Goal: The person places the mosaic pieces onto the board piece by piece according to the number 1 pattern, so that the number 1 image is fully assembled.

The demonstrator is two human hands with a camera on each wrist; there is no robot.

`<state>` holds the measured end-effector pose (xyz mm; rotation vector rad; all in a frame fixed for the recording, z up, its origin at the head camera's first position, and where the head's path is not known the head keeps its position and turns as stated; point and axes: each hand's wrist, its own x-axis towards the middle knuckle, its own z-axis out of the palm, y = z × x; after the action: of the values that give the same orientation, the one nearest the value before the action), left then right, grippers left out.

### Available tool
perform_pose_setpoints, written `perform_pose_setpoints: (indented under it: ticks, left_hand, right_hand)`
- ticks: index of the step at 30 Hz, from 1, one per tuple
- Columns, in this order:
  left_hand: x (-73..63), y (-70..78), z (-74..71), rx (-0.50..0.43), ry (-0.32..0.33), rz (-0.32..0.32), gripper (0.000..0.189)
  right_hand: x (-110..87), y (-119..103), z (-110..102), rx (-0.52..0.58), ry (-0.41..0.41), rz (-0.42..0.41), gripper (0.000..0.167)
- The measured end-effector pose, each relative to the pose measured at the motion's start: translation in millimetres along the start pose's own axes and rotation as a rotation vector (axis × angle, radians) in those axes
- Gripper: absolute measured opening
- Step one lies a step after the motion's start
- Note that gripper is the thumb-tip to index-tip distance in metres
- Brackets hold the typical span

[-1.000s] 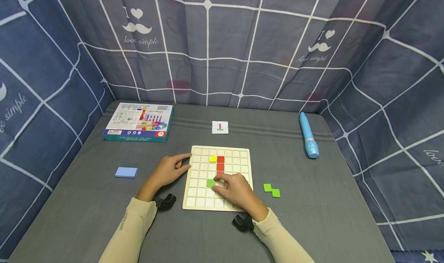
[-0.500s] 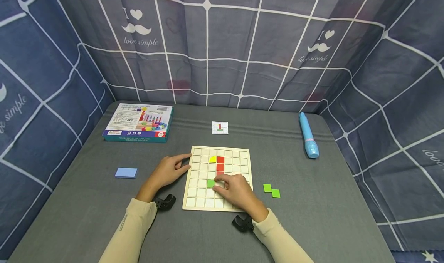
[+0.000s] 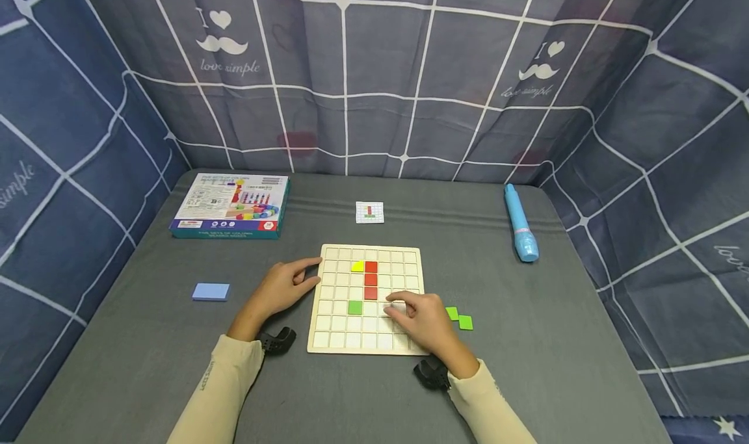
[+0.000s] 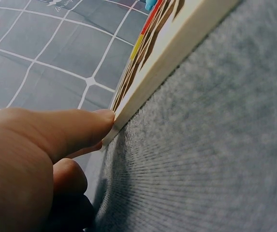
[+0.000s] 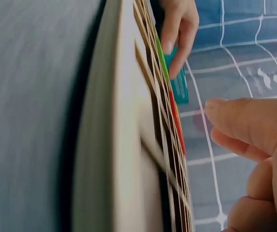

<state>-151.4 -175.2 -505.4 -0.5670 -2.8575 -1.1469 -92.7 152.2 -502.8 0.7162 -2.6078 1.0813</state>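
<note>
A wooden grid board (image 3: 330,341) lies on the grey cloth. Three red tiles (image 3: 371,279) form a column in its grid, with a yellow tile (image 3: 357,266) left of the topmost. Lower down and to their left sits a green tile (image 3: 355,307). My left hand (image 3: 282,292) touches the board's left edge with extended index finger and thumb; the left wrist view shows the thumb (image 4: 85,126) at the corner of that edge. Over the board's right half, my right hand (image 3: 424,320) has thumb and index fingertips apart, with nothing between them.
Two loose green tiles (image 3: 465,322) lie right of the board, one partly behind my right hand. Beyond the board is a small pattern card (image 3: 369,212). A boxed set (image 3: 231,207) and a blue block (image 3: 210,292) are at left, a light-blue microphone-shaped object (image 3: 521,223) at right.
My right hand has moved right, away from the green tile and the red column, uncovering the lowest red tile. My left hand stays at the board's edge.
</note>
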Motion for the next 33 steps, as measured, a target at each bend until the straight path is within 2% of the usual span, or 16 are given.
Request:
perform_pose_setpoints:
  ticks: [7,12,16,19,22,25,33]
  left_hand:
    - [6.8,5.2,-2.5,0.013,-0.004,-0.006,0.043]
    - [7.9,11.6,14.7,0.005,0.029,-0.021,0.043]
    - [9.8,17.5,34.3,-0.052,0.006,0.007,0.044]
    - [10.1,18.1,40.5,-0.081,0.002,0.009,0.044]
    - [8.9,16.4,35.3,-0.076,0.033,-0.007,0.043]
    - [6.5,13.0,26.4,-0.050,0.046,0.001,0.042]
    - [-6.6,1.9,4.0,-0.024,0.013,-0.008,0.042]
  right_hand:
    - [-14.7,31,-38,-0.060,0.082,-0.014,0.018]
    - [-39.3,58,-79,-0.133,0.114,0.038,0.020]
    - [-58.8,70,-114,-0.189,0.135,0.107,0.022]
    - [-66.6,75,-130,-0.199,0.112,0.153,0.021]
    - [-69.6,79,-132,-0.196,0.067,0.192,0.020]
    - [-73.1,81,-126,-0.190,0.054,0.235,0.021]
    - [-85.5,75,-101,-0.055,0.000,0.358,0.028]
